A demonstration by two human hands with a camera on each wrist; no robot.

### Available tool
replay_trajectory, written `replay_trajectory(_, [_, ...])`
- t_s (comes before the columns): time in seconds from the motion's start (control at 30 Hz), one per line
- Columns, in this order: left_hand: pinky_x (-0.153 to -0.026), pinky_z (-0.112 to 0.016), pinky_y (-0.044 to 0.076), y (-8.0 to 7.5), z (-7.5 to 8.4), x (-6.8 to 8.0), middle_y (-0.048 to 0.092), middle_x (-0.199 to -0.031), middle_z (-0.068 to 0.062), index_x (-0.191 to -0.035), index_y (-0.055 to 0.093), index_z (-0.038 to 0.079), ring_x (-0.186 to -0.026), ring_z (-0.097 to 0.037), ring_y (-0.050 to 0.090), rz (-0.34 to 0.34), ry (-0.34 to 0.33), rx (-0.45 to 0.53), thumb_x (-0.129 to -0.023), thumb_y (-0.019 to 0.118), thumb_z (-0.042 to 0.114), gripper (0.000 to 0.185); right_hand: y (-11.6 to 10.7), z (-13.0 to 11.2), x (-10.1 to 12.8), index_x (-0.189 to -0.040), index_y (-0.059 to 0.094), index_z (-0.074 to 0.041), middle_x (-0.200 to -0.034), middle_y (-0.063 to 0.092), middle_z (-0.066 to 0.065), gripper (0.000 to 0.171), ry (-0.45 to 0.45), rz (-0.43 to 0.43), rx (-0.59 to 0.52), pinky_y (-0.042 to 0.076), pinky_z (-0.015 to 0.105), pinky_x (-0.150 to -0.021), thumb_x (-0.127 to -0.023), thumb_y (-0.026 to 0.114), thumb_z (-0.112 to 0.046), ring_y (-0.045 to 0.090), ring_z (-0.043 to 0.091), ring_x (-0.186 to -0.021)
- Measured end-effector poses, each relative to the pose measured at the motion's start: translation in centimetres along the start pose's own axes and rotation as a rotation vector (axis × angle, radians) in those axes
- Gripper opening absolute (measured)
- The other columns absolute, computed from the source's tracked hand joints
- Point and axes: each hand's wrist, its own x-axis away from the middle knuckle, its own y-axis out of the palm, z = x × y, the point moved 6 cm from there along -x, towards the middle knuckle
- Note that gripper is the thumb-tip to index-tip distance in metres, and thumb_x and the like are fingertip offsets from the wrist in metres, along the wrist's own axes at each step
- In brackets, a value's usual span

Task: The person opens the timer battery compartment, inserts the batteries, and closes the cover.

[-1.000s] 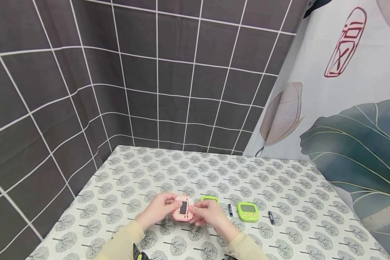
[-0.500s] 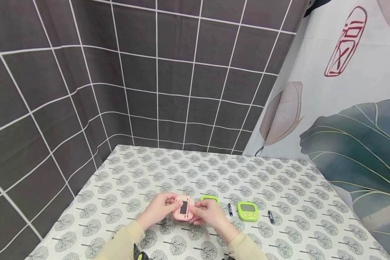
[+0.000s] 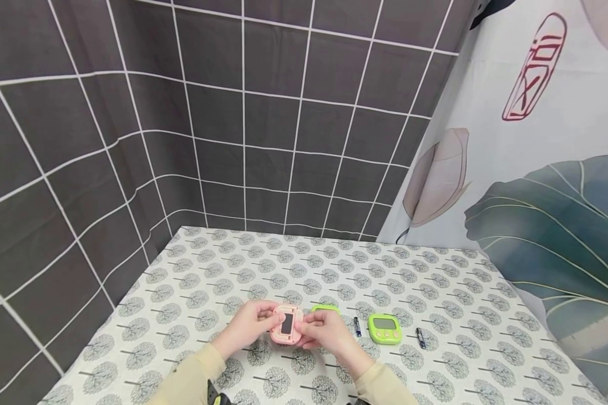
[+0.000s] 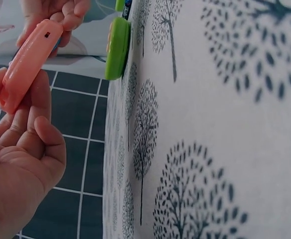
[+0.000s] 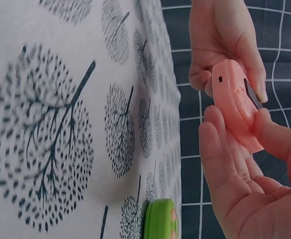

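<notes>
Two hands share one pink device (image 5: 233,107), which you hold up off the surface (image 3: 223,284), in front of you and left of the green devices. Your left hand (image 3: 251,326) grasps one side, its thumb reaching to the dark panel (image 3: 286,324) and its fingers behind; your right hand (image 3: 330,336) pinches the opposite edge between thumb and fingers. The step in hand looks like close finger work at that right-hand edge, with your left hand acting as the clamp; what lies under your right thumb is too small and covered to make out.

To your right lie a partly hidden green device (image 3: 325,308), a dark cylinder (image 3: 357,327) that looks like a battery, a second green device (image 3: 385,329) with its screen up, and another dark cylinder (image 3: 420,338) beyond it. As I judge it, the next move calls for a firm left hold, level and apart from the surface, and light, controlled thumb pressure from your right hand, so the device does not twist or slip.
</notes>
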Motion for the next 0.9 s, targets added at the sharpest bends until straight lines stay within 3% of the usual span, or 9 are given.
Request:
replay_trajectory(0.23, [-0.077, -0.021, 0.054, -0.12, 0.24, -0.09, 0.069, -0.106, -0.017, -0.119, 0.060, -0.003, -0.092, -0.022, 0.068, -0.030, -0.007, 0.038, -0.089, 0.064, 0.024, 0.040, -0.30, -0.85, 0.19, -0.095, 0.060, 0.008, -0.075, 0.068, 0.008, 0.025, -0.028, 0.002, -0.034, 0.058, 0.034, -0.066, -0.085, 0.069, -0.013, 0.065, 0.014, -0.064])
replay_trajectory(0.43, [-0.080, -0.025, 0.054, 0.09, 0.49, -0.53, 0.070, -0.104, -0.014, -0.117, 0.063, -0.001, -0.093, -0.022, 0.068, -0.053, 0.018, 0.017, -0.089, 0.065, 0.026, 0.039, -0.58, -0.95, 0.30, -0.092, 0.059, 0.007, -0.073, 0.065, 0.005, 0.024, -0.037, 0.018, 0.001, 0.058, 0.032, -0.065, -0.085, 0.069, -0.013, 0.065, 0.013, -0.063])
replay_trajectory(0.67, [-0.078, -0.020, 0.053, 0.28, 0.56, -0.47, 0.070, -0.103, -0.016, -0.117, 0.062, -0.003, -0.092, -0.021, 0.068, -0.073, 0.019, 0.047, -0.089, 0.064, 0.024, 0.039, -0.72, -0.38, 0.01, -0.091, 0.060, 0.007, -0.071, 0.066, 0.004, 0.022, -0.036, 0.026, 0.036, 0.058, 0.035, -0.064, -0.085, 0.069, -0.012, 0.065, 0.014, -0.062])
replay_trajectory(0.9, [-0.084, -0.031, 0.054, 0.18, 0.58, -0.60, 0.070, -0.106, -0.014, -0.118, 0.062, 0.000, -0.093, -0.021, 0.068, -0.079, 0.019, 0.017, -0.089, 0.064, 0.024, 0.037, -0.95, -0.62, 0.02, -0.090, 0.061, 0.005, -0.070, 0.064, 0.003, 0.023, -0.056, 0.055, 0.087, 0.057, 0.034, -0.063, -0.083, 0.071, -0.015, 0.063, 0.012, -0.061])
